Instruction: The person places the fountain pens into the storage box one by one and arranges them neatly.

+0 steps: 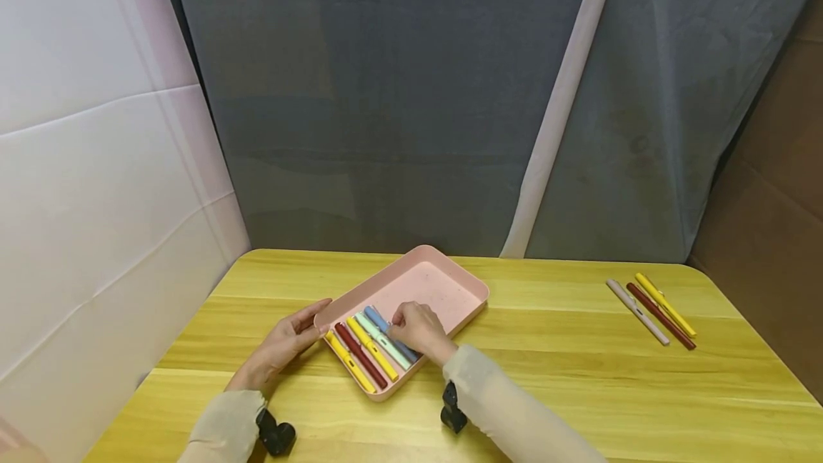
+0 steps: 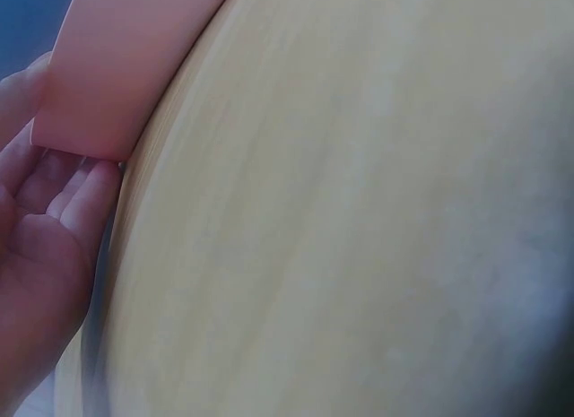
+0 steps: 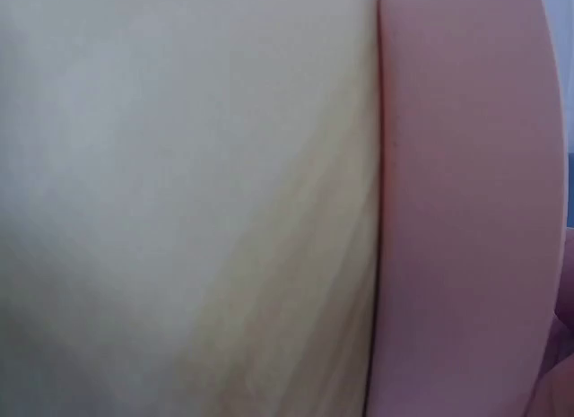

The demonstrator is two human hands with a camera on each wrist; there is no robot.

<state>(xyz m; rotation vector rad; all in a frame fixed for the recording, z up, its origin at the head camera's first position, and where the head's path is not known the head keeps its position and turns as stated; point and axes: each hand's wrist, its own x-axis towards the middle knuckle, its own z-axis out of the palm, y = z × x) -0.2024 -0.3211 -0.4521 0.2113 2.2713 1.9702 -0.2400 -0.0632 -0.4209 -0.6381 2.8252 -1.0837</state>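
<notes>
A pink tray (image 1: 444,288) sits at an angle on the wooden table. Inside its near end, pens lie side by side: a yellow pen (image 1: 350,363), a dark red pen (image 1: 361,356), another yellow pen (image 1: 373,349), a mint green pen (image 1: 386,340) and a blue pen (image 1: 376,317). My left hand (image 1: 286,340) holds the tray's left corner; the left wrist view shows its fingers (image 2: 88,202) bent against the tray wall. Reaching over the tray's right side, my right hand (image 1: 421,329) pinches the blue pen, covering part of it. The right wrist view shows mostly the outer wall.
To the right on the table (image 1: 546,377) lie three more pens: a pale grey pen (image 1: 636,311), a dark red pen (image 1: 659,314) and a yellow pen (image 1: 669,306). A grey curtain (image 1: 398,106) hangs behind the table, with a white panel (image 1: 109,127) at left.
</notes>
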